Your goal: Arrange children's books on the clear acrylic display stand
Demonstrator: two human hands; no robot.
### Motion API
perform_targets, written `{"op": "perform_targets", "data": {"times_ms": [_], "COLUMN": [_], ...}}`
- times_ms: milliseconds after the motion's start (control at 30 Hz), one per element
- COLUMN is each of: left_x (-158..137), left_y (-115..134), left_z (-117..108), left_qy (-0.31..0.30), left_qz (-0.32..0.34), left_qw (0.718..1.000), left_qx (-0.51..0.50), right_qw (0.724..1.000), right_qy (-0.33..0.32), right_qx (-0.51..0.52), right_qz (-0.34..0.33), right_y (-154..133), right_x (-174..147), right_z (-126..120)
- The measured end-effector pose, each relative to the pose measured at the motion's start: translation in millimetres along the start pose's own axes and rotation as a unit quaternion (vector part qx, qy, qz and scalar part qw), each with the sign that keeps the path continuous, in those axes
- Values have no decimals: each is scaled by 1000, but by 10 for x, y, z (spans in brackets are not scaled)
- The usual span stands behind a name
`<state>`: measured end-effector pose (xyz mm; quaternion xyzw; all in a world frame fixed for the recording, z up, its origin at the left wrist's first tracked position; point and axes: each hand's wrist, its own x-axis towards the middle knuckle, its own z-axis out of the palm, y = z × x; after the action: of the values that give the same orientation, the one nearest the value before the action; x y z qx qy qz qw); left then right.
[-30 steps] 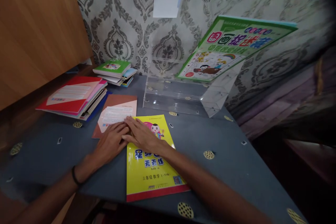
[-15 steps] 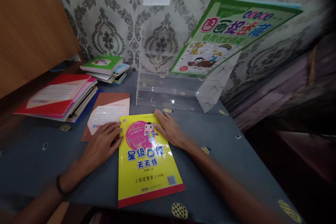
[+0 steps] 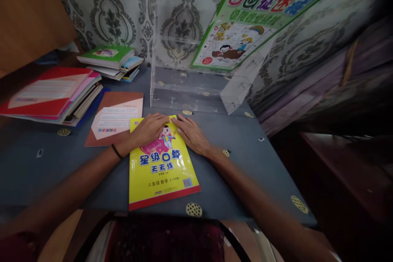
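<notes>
A yellow workbook [image 3: 166,180] with a red bottom strip and blue Chinese characters lies flat on the table in front of me. Across its upper part rests my left hand [image 3: 150,129], fingers stretched toward the top edge and covering some of the pink cover picture. My right hand [image 3: 193,135] lies at the book's upper right edge, palm down with its fingers extended; the thumb touches the cover's top corner. Both hands are open, close together and gripping nothing. A brown and pink booklet [image 3: 119,118] lies just beyond my left wrist.
At the left sits a stack of books with a red one [image 3: 37,94] on top; behind it is a smaller stack topped by a green book [image 3: 106,55]. A clear acrylic stand [image 3: 190,100] holds a tilted green picture book [image 3: 242,45] at the back, before the patterned wall [image 3: 113,16].
My left hand has moved right, from the workbook's left edge onto its upper cover. My right hand stays by the top right corner. The view has tilted downward.
</notes>
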<state>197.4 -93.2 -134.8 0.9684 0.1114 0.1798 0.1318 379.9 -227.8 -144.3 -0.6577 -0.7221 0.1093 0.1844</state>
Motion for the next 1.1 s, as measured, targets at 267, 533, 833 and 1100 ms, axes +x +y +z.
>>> {"op": "perform_targets", "data": {"times_ms": [267, 533, 833, 1100], "left_x": [-47, -46, -55, -73], "left_y": [-4, -59, -52, -40], "left_z": [-17, 41, 43, 12], "left_qy": [-11, 18, -4, -6], "left_qz": [-13, 1, 5, 19], "left_qw": [1000, 1000, 1000, 999], "left_qx": [-8, -20, 9, 27], "right_qw": [999, 996, 995, 984], "right_qy": [-20, -34, -9, -26], "right_qx": [14, 49, 0, -42], "right_qz": [-28, -72, -98, -169], "right_y": [-201, -623, -1357, -2082], "right_x": [-601, -1434, -1460, -1015], "right_z": [-110, -182, -16, 532]}}
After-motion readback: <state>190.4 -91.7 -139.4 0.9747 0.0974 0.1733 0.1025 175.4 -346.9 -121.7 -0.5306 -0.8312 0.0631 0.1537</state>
